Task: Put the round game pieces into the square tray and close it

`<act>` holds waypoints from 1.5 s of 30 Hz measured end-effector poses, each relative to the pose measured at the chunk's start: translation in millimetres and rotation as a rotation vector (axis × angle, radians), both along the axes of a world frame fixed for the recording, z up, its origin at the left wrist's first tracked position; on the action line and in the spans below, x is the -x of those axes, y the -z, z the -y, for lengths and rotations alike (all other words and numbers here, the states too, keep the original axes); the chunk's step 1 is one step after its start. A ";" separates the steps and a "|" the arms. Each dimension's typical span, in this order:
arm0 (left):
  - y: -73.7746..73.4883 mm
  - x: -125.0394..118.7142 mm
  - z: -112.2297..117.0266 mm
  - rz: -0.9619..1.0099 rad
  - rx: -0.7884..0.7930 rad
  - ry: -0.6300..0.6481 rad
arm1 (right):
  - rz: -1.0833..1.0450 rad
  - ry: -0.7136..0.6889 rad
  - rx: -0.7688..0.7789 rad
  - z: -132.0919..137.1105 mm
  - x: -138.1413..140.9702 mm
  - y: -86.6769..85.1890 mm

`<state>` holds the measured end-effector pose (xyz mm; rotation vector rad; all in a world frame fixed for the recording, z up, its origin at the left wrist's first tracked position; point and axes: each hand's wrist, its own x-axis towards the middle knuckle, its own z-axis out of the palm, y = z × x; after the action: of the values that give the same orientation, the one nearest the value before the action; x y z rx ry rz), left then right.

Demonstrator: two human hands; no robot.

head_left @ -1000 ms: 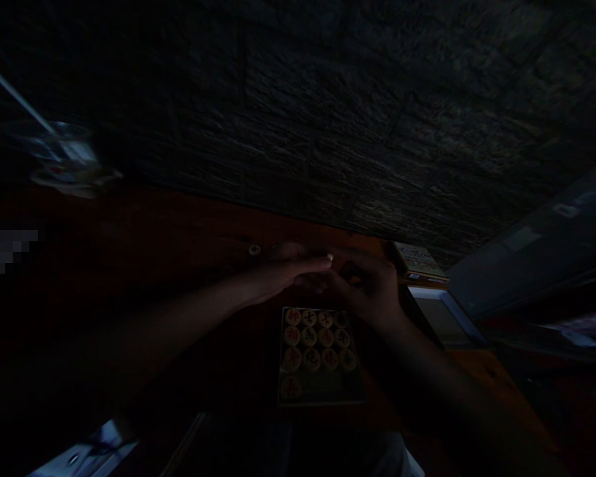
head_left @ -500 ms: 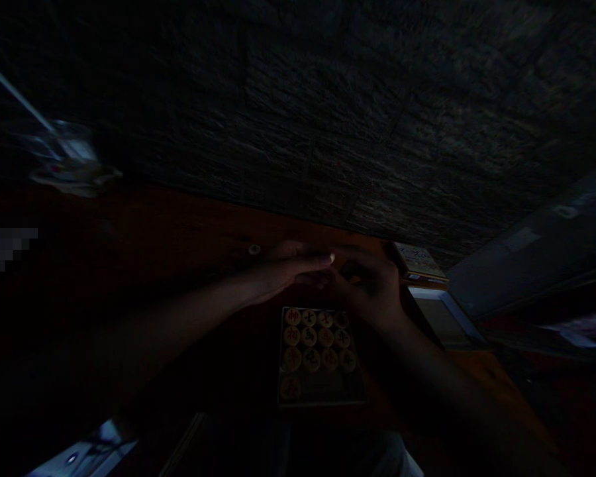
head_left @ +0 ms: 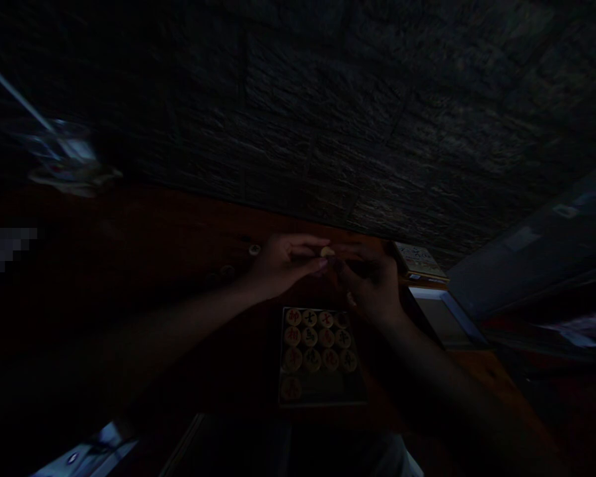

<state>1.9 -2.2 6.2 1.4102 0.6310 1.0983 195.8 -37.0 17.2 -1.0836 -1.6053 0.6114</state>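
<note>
In dim light my left hand (head_left: 283,268) reaches over the table, its thumb and fingertips pinching a pale round Chinese chess piece (head_left: 326,252). My right hand (head_left: 375,285) meets it from the other side, fingers curled, fingertips at the same piece. A small pale rounded edge, perhaps another piece, shows under the right palm. Below both hands lies an open shallow box (head_left: 322,403) with rows of round pieces bearing red and black characters. Its front row holds one piece (head_left: 291,389) at the left.
A loose piece (head_left: 254,250) lies left of my left hand, with faint others nearer. A clear cup (head_left: 69,149) with a straw stands far left. At right are a printed box (head_left: 421,260) and a pale-rimmed tray (head_left: 464,321). A stone wall (head_left: 318,132) borders the table.
My left hand has turned and spread its thumb from its fingers; a pale piece now shows between the two hands' fingertips. My right hand has shifted slightly. The boxed pieces look unchanged.
</note>
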 end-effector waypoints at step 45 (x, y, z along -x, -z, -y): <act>3.7 -0.4 5.4 -0.107 -0.396 -0.017 | -0.389 -0.105 0.251 0.1 9.5 -4.5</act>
<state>2.3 -7.7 2.6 1.8155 0.5186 1.2123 186.3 -37.2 21.8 -0.9896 -1.2738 1.0477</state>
